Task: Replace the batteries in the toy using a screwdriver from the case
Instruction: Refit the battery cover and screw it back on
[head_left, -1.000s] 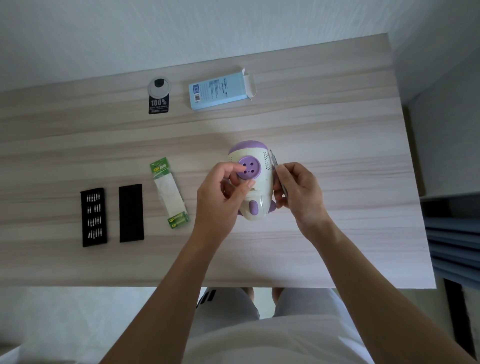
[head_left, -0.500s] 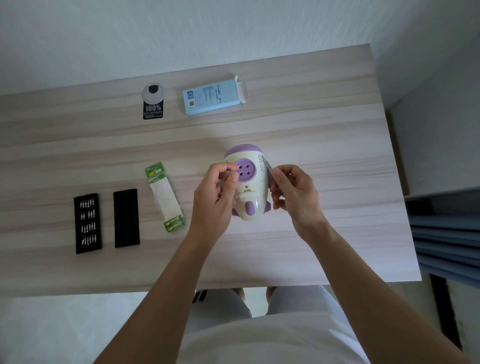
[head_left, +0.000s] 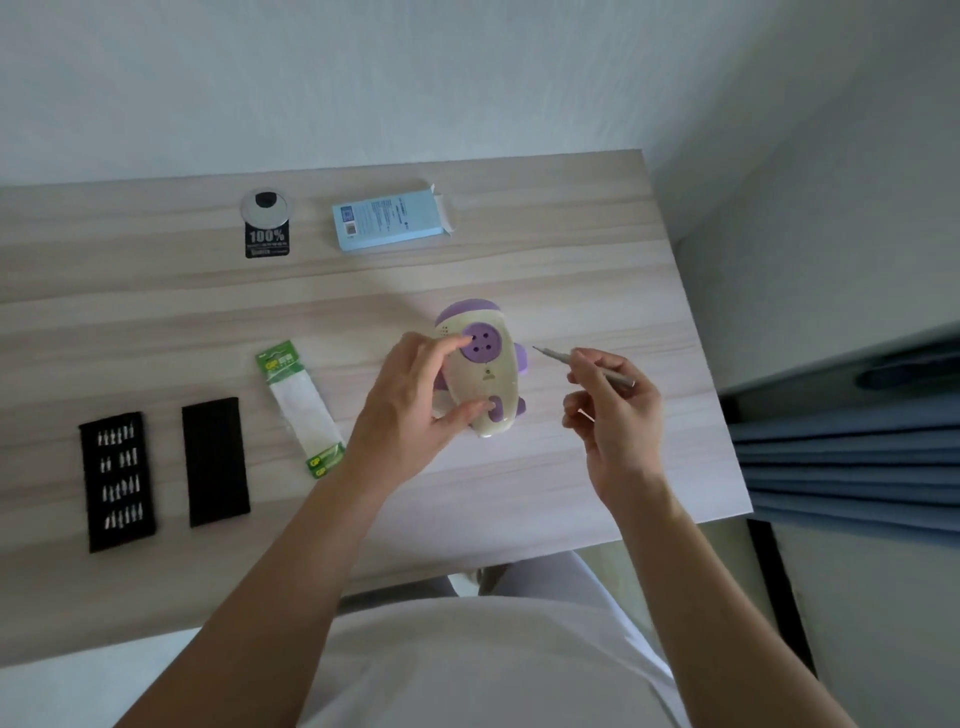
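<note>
Left hand (head_left: 410, 410) holds toy (head_left: 485, 374), right hand (head_left: 618, 421) pinches screwdriver (head_left: 556, 354), gap between

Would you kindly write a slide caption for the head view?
Left hand steadies the purple-and-cream toy while the right hand holds a slim screwdriver beside it, tip clear of the toy.

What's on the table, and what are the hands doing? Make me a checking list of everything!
Surface: pale wooden table, things spread across it.
Job's things: purple-and-cream toy mid-table; screwdriver, tip towards the toy, not touching it; bit tray and black cover side by side at left; battery pack between cover and toy.
Clutter: blue box with open flap; black tag near the far edge.
Hands: left hand grips the toy; right hand pinches the screwdriver.
Cables: nothing seen.
Surroundings: white wall behind; blue fabric at right.
</note>
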